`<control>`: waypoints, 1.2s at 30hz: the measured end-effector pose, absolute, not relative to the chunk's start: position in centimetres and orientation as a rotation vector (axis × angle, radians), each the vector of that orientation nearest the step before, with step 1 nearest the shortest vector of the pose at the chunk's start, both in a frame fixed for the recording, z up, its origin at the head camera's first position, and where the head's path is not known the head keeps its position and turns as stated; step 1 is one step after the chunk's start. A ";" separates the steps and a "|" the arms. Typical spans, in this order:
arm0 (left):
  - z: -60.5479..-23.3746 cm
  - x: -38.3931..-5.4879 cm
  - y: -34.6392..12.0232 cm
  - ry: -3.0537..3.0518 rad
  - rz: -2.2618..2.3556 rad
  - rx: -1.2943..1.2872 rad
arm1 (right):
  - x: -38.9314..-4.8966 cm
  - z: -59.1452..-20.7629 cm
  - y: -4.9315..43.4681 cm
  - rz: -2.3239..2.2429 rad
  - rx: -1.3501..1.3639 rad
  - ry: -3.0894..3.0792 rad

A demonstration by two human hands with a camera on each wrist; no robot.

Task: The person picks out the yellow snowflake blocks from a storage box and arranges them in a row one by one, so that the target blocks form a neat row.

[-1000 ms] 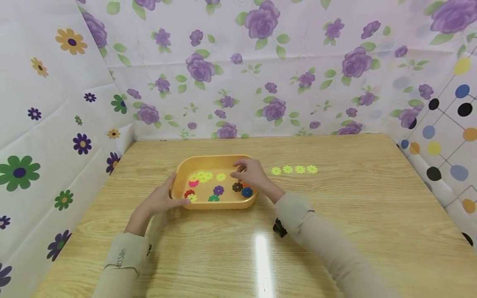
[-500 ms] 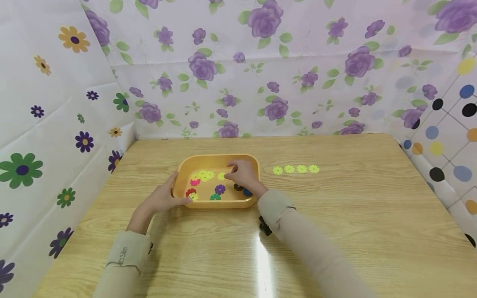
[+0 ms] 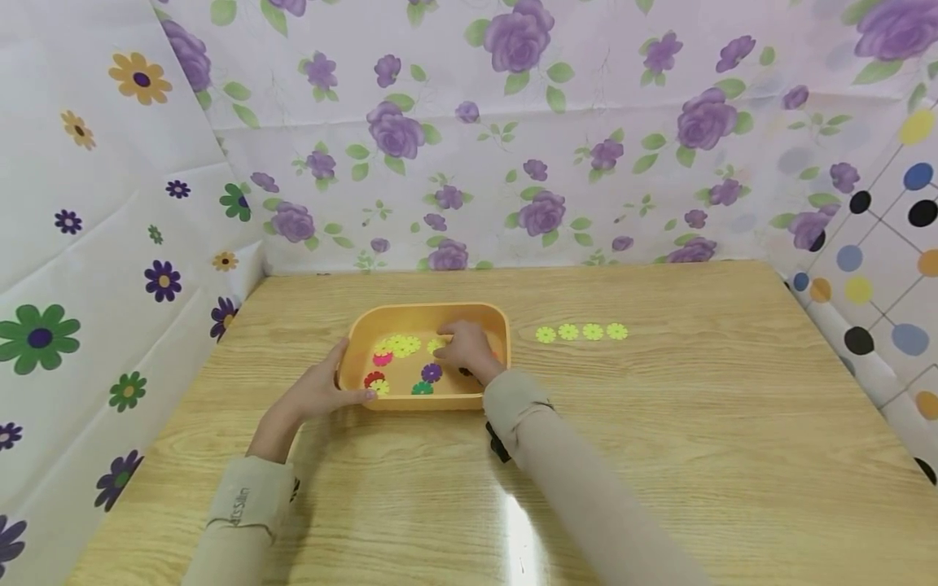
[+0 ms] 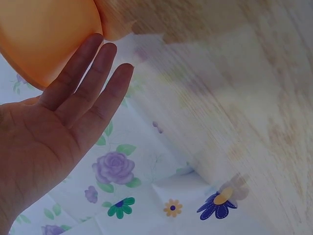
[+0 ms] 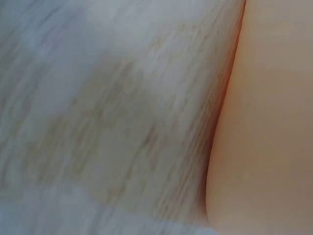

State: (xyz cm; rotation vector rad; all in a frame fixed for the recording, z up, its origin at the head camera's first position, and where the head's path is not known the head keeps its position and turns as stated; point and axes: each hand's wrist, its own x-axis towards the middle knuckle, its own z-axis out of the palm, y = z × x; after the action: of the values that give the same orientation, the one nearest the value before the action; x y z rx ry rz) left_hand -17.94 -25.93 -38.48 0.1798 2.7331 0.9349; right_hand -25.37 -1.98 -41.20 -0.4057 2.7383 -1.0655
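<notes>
Holding one tray point(image 3: 432, 403) beside four yellow discs point(image 3: 568, 332) is one left hand point(image 3: 320, 392).

Left grip point(image 3: 320, 394) open-palmed, fingers point(image 4: 90, 84) straight, thumb point(image 3: 353, 397) spread; right grip point(image 3: 467, 348) reaching forward, fingers apparently bent.

The right grip point(image 3: 466, 347) partly hides a dark disc point(image 3: 465, 372).
</notes>
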 end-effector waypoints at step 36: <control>-38.5 -17.9 -26.0 2.751 0.898 0.193 | -26.7 -42.1 -3.0 -0.841 -0.297 2.775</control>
State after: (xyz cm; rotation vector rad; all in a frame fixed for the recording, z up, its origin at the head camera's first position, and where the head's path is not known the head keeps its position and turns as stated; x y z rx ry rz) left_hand -17.93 -26.03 -38.52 0.1932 2.7508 0.8975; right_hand -26.69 -2.99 -42.08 -0.2967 2.7749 -0.8414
